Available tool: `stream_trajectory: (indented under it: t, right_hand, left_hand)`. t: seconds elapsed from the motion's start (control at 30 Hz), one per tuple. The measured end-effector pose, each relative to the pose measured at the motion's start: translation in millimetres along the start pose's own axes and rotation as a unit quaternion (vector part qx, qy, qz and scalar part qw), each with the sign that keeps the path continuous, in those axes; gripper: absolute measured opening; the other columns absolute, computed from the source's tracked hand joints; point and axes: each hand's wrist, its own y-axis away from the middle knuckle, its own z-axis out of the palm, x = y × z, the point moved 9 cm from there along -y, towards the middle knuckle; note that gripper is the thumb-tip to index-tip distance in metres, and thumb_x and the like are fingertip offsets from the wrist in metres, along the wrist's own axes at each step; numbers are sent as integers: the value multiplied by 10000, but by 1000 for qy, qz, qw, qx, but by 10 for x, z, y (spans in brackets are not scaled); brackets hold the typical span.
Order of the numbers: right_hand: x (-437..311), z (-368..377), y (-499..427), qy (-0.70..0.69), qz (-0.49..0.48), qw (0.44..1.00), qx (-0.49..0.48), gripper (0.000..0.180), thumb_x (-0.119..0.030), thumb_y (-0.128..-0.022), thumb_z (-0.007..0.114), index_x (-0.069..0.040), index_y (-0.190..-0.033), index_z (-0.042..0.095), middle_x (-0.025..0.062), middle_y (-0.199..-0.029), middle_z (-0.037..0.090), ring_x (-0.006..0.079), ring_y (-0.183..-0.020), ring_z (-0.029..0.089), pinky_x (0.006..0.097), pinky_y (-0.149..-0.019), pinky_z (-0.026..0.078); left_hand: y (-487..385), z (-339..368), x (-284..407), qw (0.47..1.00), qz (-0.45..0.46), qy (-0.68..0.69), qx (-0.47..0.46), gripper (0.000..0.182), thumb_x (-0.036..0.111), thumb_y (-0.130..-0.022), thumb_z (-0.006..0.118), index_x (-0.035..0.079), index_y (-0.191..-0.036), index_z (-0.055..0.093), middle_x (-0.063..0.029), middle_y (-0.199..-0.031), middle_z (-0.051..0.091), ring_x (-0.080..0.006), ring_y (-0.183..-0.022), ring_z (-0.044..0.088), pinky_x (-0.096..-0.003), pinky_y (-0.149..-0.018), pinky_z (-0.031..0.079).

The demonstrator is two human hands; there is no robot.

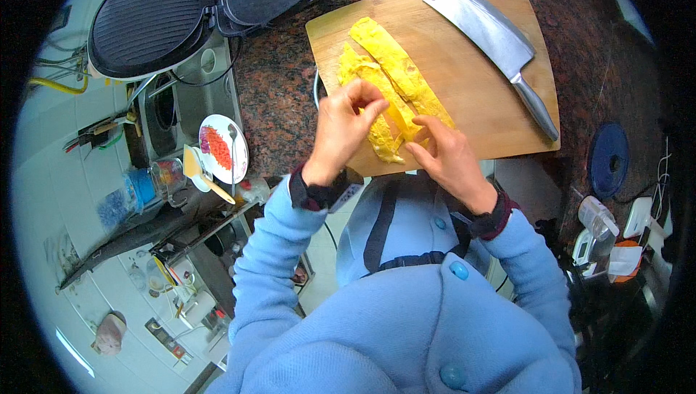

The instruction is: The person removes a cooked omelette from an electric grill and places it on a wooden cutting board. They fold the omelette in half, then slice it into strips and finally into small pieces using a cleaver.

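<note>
Several long strips of yellow cooked egg sheet (408, 73) lie side by side, slanting across the left part of a wooden cutting board (462, 116). My left hand (348, 122) is over the strips, thumb and forefinger pinched together at the upper end of a thin egg piece. At that piece's lower end is my right hand (448, 157), its thumb and fingers curled around the egg near the board's front edge; the exact contact is hard to see. A metal cleaver (484, 29) rests on the right side of the board, its handle pointing towards the lower right.
An open electric griddle (147, 21) stands at the upper left. Below it, beside the sink, a white plate (239, 160) holds chopped orange and purple food and a spoon. A dark blue round lid (609, 160) and plastic containers (595, 217) are at the right.
</note>
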Motion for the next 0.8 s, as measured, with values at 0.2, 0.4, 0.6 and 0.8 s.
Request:
stream_trajectory:
  t: [0.2, 0.4, 0.6, 0.8]
  right_hand:
    - [136, 63, -386, 50, 47, 996, 63, 206, -108, -831, 678, -56, -1009, 588, 152, -729, 647, 361, -699, 651, 428, -613, 511]
    - [-139, -20, -186, 109, -23, 991, 71, 167, -38, -816, 662, -54, -973, 606, 149, -880, 642, 342, -752, 645, 411, -617, 507]
    - [-374, 327, 9, 191, -58, 979, 46, 153, -71, -805, 677, -67, -949, 624, 106, -830, 594, 309, -719, 637, 396, -604, 513]
    - [-396, 556, 0, 219, -40, 975, 30, 131, -114, -827, 669, -73, -946, 630, 101, -845, 589, 297, -714, 637, 395, -593, 518]
  left_hand:
    - [-664, -204, -304, 998, -6, -50, 42, 146, 96, -789, 746, 3, -868, 665, -118, -765, 689, -190, -686, 678, -302, -639, 535]
    - [-560, -538, -275, 975, 94, -176, 102, 447, 110, -707, 807, 29, -1090, 592, -128, -924, 583, -268, -841, 600, -369, -720, 507]
    - [-281, -417, -399, 966, 79, -231, 80, 461, 177, -647, 846, 16, -1010, 610, -160, -967, 565, -343, -949, 533, -425, -837, 447]
    - [-145, -173, -376, 959, 61, -258, 105, 291, 106, -680, 796, 37, -884, 601, -146, -948, 553, -339, -949, 531, -429, -824, 446]
